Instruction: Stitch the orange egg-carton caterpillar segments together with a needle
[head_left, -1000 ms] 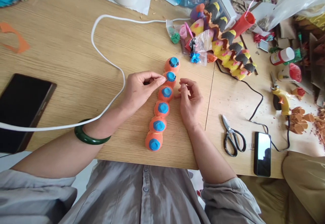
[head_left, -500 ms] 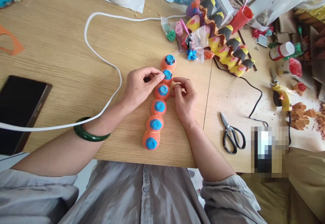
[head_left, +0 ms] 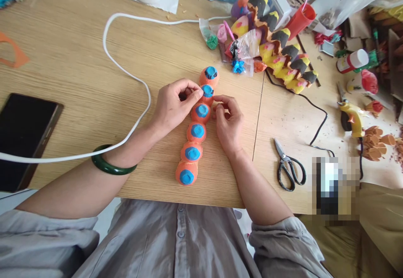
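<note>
A row of rounded orange bumps (head_left: 201,120), like a strip cut from an egg carton, lies lengthwise in front of me. Each bump bears a flat blue disc (head_left: 197,131) that looks like clay. Small dark pieces sit on the farthest disc, and a dark bit shows at the edge of the second. My left hand (head_left: 178,103) is closed in a pinch, thumb and forefinger at the left edge of the second disc. My right hand (head_left: 230,120) is curled on the other side, its forefinger tip at that bump's right side. Whatever either pinch holds is hidden.
Black-handled scissors (head_left: 289,164) lie to the right. Beyond are small bags of coloured clay (head_left: 237,66), a painted yellow-and-black egg-carton piece (head_left: 277,61) and a red cup (head_left: 300,21). A white cable (head_left: 147,97) crosses my left forearm near a dark phone (head_left: 27,135).
My left fingertips have shifted very slightly at the second disc. Both hands otherwise stay in place around the orange strip, and the view has moved a little.
</note>
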Available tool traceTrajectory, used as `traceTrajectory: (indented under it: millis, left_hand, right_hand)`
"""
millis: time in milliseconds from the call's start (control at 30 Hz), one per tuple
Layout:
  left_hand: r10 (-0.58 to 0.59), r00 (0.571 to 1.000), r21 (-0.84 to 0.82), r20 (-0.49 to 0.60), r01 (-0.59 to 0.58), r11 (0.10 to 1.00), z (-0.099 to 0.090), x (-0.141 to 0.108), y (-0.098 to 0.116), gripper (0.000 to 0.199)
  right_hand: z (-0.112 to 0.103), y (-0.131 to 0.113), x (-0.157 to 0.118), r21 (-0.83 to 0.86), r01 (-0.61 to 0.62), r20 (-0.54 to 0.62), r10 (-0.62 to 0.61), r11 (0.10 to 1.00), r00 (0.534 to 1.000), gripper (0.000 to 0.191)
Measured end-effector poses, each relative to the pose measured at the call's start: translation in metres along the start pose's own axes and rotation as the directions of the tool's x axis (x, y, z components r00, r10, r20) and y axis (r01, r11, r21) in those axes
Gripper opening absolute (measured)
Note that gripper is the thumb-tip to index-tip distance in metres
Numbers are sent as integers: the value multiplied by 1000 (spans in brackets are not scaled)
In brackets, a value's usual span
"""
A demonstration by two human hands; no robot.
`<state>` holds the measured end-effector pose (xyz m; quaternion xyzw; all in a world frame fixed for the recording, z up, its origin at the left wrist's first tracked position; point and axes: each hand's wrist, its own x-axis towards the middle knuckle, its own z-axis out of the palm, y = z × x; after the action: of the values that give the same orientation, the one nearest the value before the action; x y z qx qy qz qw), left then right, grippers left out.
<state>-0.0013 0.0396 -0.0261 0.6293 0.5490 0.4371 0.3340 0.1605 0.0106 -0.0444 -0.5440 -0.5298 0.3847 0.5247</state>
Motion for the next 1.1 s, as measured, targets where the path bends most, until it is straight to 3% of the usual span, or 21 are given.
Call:
traceTrajectory:
  millis: [367, 767, 967, 1100]
  left_hand:
    - [8, 1000, -20, -15, -8, 1000, 3, 4, -5, 12]
    - [-93, 995, -183, 18, 95, 978, -1, 6, -7, 13]
    - [-75, 997, -121, 19, 77, 990, 1, 6, -10, 27]
    - [-75, 997, -128, 13, 76, 989, 2, 6, -12, 25]
  right_hand:
    - [1, 2, 1, 0, 27, 6, -27, 1000, 1000, 14]
    - [0, 3, 0, -32, 35, 0, -35, 999, 999, 17]
    - [1, 10, 1, 0, 44, -8, -44, 999, 999, 20]
    - [1, 13, 1, -1, 54, -11, -54, 999, 999, 20]
